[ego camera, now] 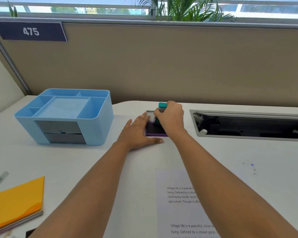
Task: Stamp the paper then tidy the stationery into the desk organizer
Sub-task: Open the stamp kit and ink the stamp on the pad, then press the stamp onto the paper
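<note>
Left hand (139,131) flat, right hand (171,117) curled tight

"475" on dark sign (30,31); "Village life is a peaceful" on paper (177,212).

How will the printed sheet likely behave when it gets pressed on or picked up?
The sheet looks like one thin page lying flat, so it is probably floppy and very light. On the smooth white desk it may slide when pressed unless held down. Its flat edges could be hard to lift.
</note>
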The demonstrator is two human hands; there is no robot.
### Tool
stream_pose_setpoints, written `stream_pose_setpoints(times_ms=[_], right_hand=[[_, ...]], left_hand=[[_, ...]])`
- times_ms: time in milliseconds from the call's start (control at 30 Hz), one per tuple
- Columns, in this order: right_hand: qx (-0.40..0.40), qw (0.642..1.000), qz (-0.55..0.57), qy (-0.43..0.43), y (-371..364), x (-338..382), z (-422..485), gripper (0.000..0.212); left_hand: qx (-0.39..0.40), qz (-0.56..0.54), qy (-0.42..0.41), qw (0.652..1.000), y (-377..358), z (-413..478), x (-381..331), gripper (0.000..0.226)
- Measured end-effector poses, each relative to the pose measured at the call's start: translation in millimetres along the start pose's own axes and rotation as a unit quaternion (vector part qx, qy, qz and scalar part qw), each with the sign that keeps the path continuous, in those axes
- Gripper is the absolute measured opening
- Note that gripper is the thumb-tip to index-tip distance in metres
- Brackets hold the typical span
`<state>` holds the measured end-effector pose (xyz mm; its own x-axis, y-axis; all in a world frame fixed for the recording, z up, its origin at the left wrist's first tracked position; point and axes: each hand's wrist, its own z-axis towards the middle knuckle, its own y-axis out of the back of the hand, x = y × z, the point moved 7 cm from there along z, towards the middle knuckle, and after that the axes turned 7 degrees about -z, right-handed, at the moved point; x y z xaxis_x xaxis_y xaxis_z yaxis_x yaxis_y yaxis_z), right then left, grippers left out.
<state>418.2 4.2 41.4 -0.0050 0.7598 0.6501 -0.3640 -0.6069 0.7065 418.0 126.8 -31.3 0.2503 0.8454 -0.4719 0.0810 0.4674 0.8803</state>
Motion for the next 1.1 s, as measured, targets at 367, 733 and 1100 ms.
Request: stream_pose_setpoints(times_ms=[367,733,1100], right_hand=[[-0.032,0.997,0.049,-0.041,36,-15,-14,0.023],[-0.021,0.997,0.042,-0.063,117,-35,-98,0.028],[-0.014,0.999,0.0,-0.046,202,-60,-229,0.019]], left_hand=[[-0.013,-0.041,0.036,0.998,4,-28,-6,0.094],[-0.032,-0.087,0.063,0.994,2,-146,-23,0.067],[-0.042,-0.114,0.04,0.992,-17,-277,-75,0.068]])
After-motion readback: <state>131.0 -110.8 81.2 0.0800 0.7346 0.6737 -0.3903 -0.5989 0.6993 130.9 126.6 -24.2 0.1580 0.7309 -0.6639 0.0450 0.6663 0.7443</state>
